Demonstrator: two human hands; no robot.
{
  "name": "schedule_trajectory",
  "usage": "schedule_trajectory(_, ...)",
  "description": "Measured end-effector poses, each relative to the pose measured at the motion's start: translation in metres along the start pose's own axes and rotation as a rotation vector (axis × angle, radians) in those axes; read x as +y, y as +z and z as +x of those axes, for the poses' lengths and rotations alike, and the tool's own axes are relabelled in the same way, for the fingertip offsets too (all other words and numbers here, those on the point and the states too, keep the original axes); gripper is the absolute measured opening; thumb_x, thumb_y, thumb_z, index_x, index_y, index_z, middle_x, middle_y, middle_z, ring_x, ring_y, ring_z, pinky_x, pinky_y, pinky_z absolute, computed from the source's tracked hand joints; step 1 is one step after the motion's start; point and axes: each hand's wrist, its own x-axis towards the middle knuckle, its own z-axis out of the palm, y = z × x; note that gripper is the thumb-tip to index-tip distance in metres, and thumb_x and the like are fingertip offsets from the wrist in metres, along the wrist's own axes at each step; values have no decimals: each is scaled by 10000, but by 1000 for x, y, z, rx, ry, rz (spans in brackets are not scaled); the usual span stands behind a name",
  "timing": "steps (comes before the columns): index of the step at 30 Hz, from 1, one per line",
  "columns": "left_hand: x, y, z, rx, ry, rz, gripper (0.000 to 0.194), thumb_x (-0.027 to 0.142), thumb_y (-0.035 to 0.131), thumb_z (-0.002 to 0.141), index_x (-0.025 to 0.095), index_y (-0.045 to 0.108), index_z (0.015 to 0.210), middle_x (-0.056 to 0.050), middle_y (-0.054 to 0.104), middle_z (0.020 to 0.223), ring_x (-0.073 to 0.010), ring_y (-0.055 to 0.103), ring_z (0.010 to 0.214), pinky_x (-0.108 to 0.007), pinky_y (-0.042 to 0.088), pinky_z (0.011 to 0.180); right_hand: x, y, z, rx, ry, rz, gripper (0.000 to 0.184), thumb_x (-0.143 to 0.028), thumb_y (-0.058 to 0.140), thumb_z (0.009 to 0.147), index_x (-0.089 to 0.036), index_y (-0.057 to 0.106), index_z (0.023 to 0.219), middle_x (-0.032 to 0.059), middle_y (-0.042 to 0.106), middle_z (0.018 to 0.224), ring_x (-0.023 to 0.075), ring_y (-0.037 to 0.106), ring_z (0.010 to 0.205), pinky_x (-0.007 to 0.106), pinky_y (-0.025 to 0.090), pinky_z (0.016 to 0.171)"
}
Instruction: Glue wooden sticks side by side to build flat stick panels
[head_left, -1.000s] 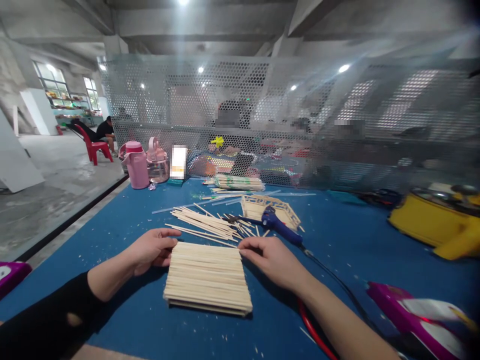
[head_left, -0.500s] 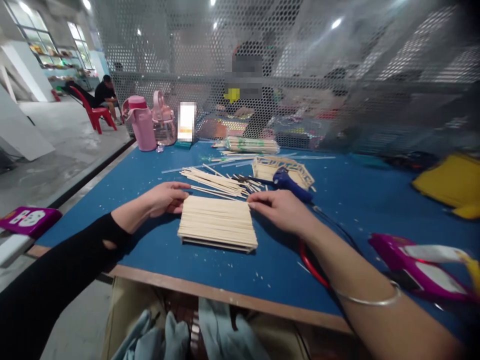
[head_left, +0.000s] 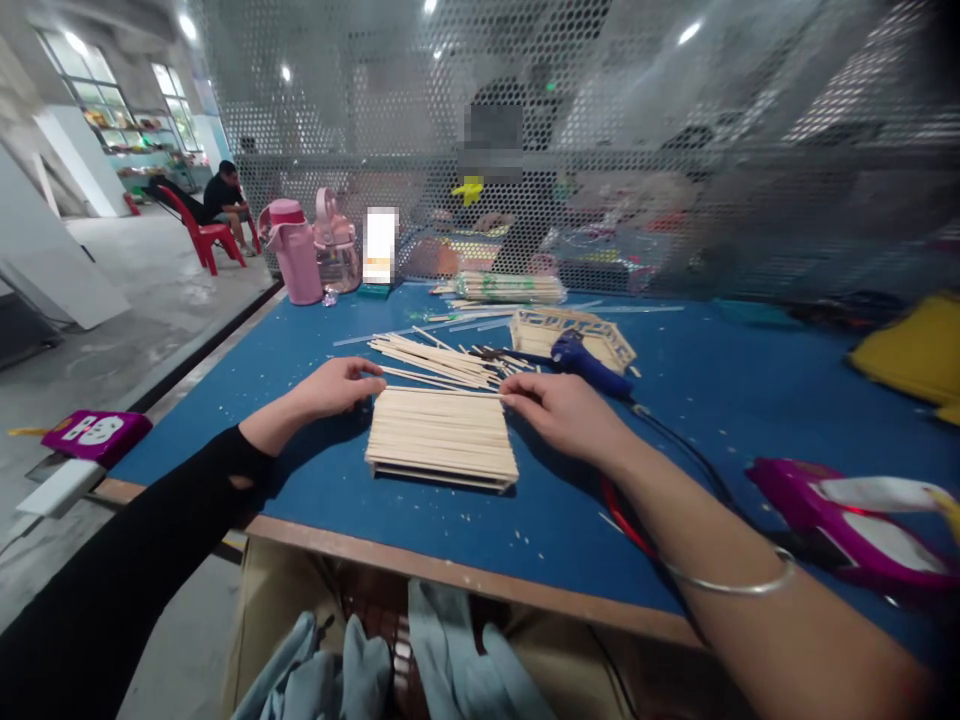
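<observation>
In front of me on the blue table lies a box-like panel of pale wooden sticks point(head_left: 442, 435), its sticks side by side and a gap showing under its near edge. A single thin wooden stick point(head_left: 444, 391) runs along the panel's far edge. My left hand point(head_left: 337, 388) is closed at that stick's left end, thumb and fingers at the panel's far left corner. At the far right corner, my right hand point(head_left: 553, 408) pinches the other end. Just beyond the panel, loose sticks point(head_left: 435, 358) lie in a pile, with a blue glue gun point(head_left: 589, 365) to their right.
Behind the glue gun sits a stick-built tray point(head_left: 536, 330). Bagged sticks point(head_left: 510, 288), a pink thermos point(head_left: 295, 255), a clear bottle point(head_left: 337, 250) and a bright screen point(head_left: 381, 245) stand near the mesh partition point(head_left: 637, 120). Purple power strips point(head_left: 97, 432) flank the table; a cord trails right.
The view has shifted slightly, so the table contents sit a little higher and to the right. Both hands stay at the panel's far corners, the left fingers drawn closer to its edge.
</observation>
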Motion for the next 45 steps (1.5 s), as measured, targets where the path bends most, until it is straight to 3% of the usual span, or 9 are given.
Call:
schedule_trajectory(3, 4, -1, -5, 160, 96, 119, 332, 350, 581, 728, 135, 623, 978, 10, 560, 632, -91, 450, 489, -222, 342, 481, 1, -3, -1, 96, 30, -20, 185, -244, 444, 806, -186, 615, 769, 26, 675, 712, 161, 595, 647, 233, 389, 573)
schedule_trajectory(7, 27, 11, -13, 731, 556, 460, 250, 261, 487, 798, 142, 622, 972, -50, 602, 775, -169, 530, 744, -295, 406, 699, -4, -1, -2, 257, 8, -84, 180, -224, 447, 819, -179, 620, 803, 52, 688, 787, 181, 613, 713, 249, 411, 610)
schedule_trajectory(10, 53, 35, -11, 539, 814, 728, 229, 221, 484, 806, 186, 621, 986, -73, 633, 963, -210, 531, 921, -371, 365, 840, -11, 4, -4, 329, -98, -134, 200, -208, 428, 841, -168, 624, 851, 75, 691, 864, 195, 622, 784, 267, 438, 666)
schedule_trajectory(13, 73, 61, -3, 257, 666, 832, 221, 224, 432, 840, 170, 646, 854, -76, 661, 832, -206, 577, 805, -400, 360, 832, -17, 7, -6, 390, -194, -173, 214, -194, 412, 857, -160, 622, 877, 80, 694, 855, 196, 624, 791, 276, 456, 679)
schedule_trajectory(16, 80, 74, 4, 161, 644, 815, 285, 246, 405, 851, 162, 633, 703, -59, 645, 670, -172, 574, 622, -281, 398, 621, -18, 7, -8, 440, -256, -203, 215, -181, 410, 863, -148, 621, 890, 86, 694, 839, 199, 623, 780, 285, 466, 677)
schedule_trajectory(27, 83, 73, 4, 123, 707, 756, 262, 234, 404, 840, 170, 630, 726, -54, 648, 688, -159, 557, 608, -238, 327, 538, -16, -1, -8, 419, -307, -152, 237, -212, 383, 879, -155, 609, 925, 84, 690, 856, 196, 619, 805, 295, 467, 712)
schedule_trajectory(34, 71, 52, 9, 272, 673, 607, 329, 216, 372, 856, 164, 579, 606, -23, 581, 577, -126, 494, 551, -232, 293, 541, 8, -13, -1, 136, 265, -221, 305, -385, 358, 872, -198, 580, 780, 67, 667, 813, 201, 614, 762, 277, 414, 612)
schedule_trajectory(39, 59, 49, 13, 288, 682, 546, 325, 228, 382, 852, 173, 554, 581, -3, 551, 555, -120, 467, 540, -226, 285, 536, 15, 7, 5, 30, 303, -267, 60, -238, 507, 767, -193, 546, 758, 83, 671, 774, 236, 630, 735, 273, 362, 525)
schedule_trajectory(45, 54, 51, 14, 297, 698, 494, 330, 236, 384, 851, 177, 529, 561, 7, 534, 542, -118, 457, 536, -224, 277, 539, 16, 15, 11, 52, 371, -216, 125, -202, 404, 821, -186, 523, 784, 106, 669, 692, 241, 634, 633, 281, 337, 502)
